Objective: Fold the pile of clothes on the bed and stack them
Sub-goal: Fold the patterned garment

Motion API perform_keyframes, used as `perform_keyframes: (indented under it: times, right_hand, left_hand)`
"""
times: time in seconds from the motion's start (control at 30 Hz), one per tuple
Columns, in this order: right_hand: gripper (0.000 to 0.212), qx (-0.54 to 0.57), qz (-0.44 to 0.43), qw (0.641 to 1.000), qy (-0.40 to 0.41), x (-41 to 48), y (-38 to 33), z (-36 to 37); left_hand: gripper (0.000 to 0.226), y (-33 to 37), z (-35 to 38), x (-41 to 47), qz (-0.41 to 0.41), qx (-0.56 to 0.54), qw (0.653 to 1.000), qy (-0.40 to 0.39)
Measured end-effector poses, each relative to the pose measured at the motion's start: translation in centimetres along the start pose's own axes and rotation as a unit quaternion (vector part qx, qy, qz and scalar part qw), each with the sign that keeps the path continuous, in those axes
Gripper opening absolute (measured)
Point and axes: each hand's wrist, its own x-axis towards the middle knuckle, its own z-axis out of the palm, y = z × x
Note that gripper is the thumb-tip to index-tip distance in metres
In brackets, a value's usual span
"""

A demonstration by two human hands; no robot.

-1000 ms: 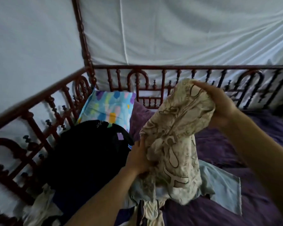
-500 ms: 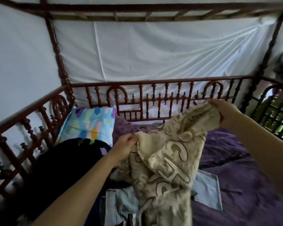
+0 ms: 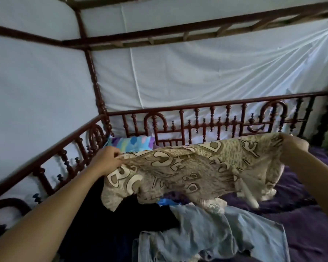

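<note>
Since half a second back, both hands have drawn apart; the beige lettered cloth (image 3: 206, 167), which hung bunched then, is now pulled out wide between them. Left grip (image 3: 107, 160): fingers curled, pinching the cloth's upper left edge. Right grip (image 3: 292, 146): clenched on the upper right corner, with the fingertips mostly hidden by fabric. The cloth is held in the air above the bed. Its top edge runs nearly level from grip to grip, and its lower edge sags in loose folds, the left flap hanging lowest. It touches neither arm past the wrists. Directly under it, a pale blue garment (image 3: 216, 233) lies crumpled on the purple bedcover (image 3: 311, 224). A black garment (image 3: 121, 224) lies heaped just beside it on the left, beneath the left forearm; the two seem to overlap, though where they meet is too dark to tell. Farther out, a pillow (image 3: 131, 145) with coloured blotches sits in the far left corner against the dark red spindle rail (image 3: 197, 118). A corner post (image 3: 91, 72) rises from that rail to the top frame. White fabric (image 3: 197, 72) is stretched behind the rails on both visible sides.
</note>
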Motion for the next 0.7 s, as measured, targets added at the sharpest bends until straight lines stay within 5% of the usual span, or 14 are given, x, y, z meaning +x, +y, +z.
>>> perform_keyframes:
  times: [0.17,0.3,0.43,0.5,0.57,0.63,0.7]
  right_hand:
    - [0.012,-0.05,-0.007,0.992,-0.116,0.0,-1.5,2.2]
    - [0.012,-0.193,-0.122,0.962,-0.148,0.7,-3.4,5.0]
    - [0.026,-0.509,-0.253,0.808,-0.156,-1.3,-3.3,6.6]
    - [0.049,-0.467,-0.342,0.773,-0.26,-5.4,-2.3,9.0]
    - [0.08,-0.378,-0.344,0.744,-0.429,-11.3,-1.1,11.9]
    - [0.064,-0.33,-0.275,0.715,-0.551,-16.4,1.0,14.6]
    - [0.027,-0.304,-0.234,0.719,-0.58,-19.1,3.6,16.8]
  left_hand:
    - [0.012,0.3,-1.5,0.6,-0.045,-0.258,0.961,0.088]
    - [0.006,2.5,-3.3,0.8,-0.1,-0.397,0.909,0.081]
    - [0.02,5.9,-6.2,0.0,-0.039,-0.455,0.889,0.022]
    - [0.021,8.0,-7.0,-0.7,0.03,-0.421,0.906,-0.034]
    - [0.015,10.1,-7.4,-1.1,0.068,-0.356,0.928,-0.084]
    - [0.012,11.4,-7.7,-1.3,0.085,-0.315,0.938,-0.115]
    - [0.016,11.3,-8.3,-1.2,0.09,-0.302,0.941,-0.126]
